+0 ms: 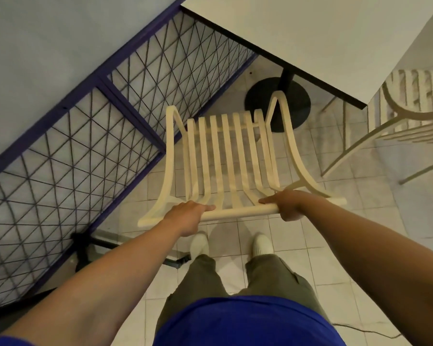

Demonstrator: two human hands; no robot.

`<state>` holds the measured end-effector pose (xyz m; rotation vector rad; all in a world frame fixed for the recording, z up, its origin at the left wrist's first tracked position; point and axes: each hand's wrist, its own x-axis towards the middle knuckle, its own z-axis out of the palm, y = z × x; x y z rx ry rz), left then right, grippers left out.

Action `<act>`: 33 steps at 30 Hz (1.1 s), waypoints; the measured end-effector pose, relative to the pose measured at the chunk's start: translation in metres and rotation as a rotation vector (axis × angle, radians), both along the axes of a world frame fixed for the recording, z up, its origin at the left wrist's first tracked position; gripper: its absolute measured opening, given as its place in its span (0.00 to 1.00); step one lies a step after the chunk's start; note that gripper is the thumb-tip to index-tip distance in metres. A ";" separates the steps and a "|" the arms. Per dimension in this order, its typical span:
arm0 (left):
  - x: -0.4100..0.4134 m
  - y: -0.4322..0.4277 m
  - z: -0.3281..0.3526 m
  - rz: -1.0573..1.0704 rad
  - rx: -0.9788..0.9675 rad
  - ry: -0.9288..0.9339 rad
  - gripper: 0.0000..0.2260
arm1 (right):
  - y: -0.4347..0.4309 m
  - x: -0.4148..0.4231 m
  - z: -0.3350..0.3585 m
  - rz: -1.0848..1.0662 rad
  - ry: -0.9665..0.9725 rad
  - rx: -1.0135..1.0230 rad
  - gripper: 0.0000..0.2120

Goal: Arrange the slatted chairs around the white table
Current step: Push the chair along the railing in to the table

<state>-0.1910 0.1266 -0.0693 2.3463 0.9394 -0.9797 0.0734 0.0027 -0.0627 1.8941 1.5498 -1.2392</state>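
Risks: chair (225, 156) sits tight beside the mesh fence (85, 126) on its left, front aimed at the table (310, 41) base (276, 103); a skewed push could snag either (second chair (415, 113) already at the far right). Left hand (185, 216) and right hand (288, 203) both closed over the top rail, arms outstretched

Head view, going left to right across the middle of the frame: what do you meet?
Blue-framed wire fence → slatted chair held by its top rail → black table base → second slatted chair.
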 end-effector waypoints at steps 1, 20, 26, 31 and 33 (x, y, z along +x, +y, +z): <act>-0.003 0.003 0.000 -0.005 -0.002 -0.006 0.36 | 0.001 -0.004 0.001 -0.006 0.000 -0.010 0.38; -0.066 0.091 0.002 -0.179 0.000 -0.012 0.35 | 0.028 -0.103 0.003 -0.184 0.009 0.011 0.37; -0.069 0.093 -0.002 -0.223 0.027 -0.026 0.34 | 0.028 -0.109 -0.001 -0.227 -0.002 0.025 0.36; -0.071 0.094 -0.005 -0.199 0.003 -0.042 0.32 | 0.024 -0.111 -0.008 -0.260 -0.033 0.068 0.35; -0.071 0.094 -0.004 -0.186 -0.012 -0.046 0.31 | 0.022 -0.109 -0.008 -0.262 -0.016 0.079 0.34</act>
